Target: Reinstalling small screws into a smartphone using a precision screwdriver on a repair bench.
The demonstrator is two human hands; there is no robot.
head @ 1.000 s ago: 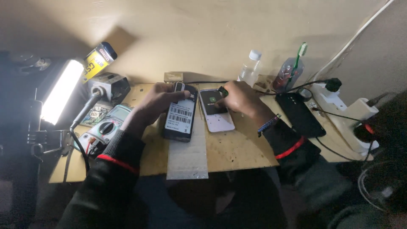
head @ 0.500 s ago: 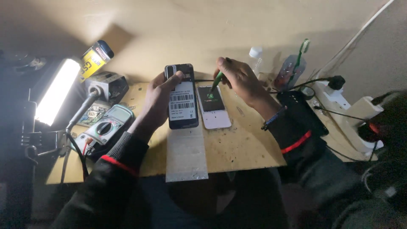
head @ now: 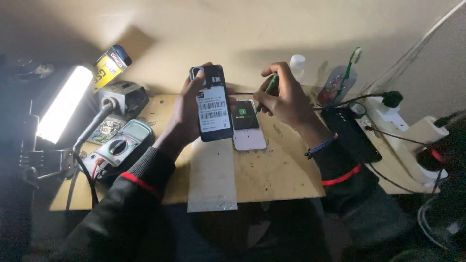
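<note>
The left hand (head: 187,114) is wrapped around a dark smartphone (head: 213,104), fingers closed on its edges, holding it upright above the counter (head: 272,170) with its opened back — a white label panel showing — turned toward the camera. The right hand (head: 286,94) is pinched shut on a slim green-handled screwdriver (head: 267,90), tip angled down toward the phone's right edge but not visibly touching it.

To work this well, I would judge that the phone wants a firmer rest — held in the air it can twist under the tool — so bracing its lower end on the counter or on the pale strip (head: 212,177) lying there would steady it. The tip should seat squarely before any turn, with light pressure only.

Just below the raised phone lies a white smartphone (head: 247,126), screen lit, close enough to be knocked. Further left stand a multimeter (head: 121,145) and a bright lamp bar (head: 63,109); to the right, a black slab-shaped device (head: 352,133) and a white power strip (head: 407,140).
</note>
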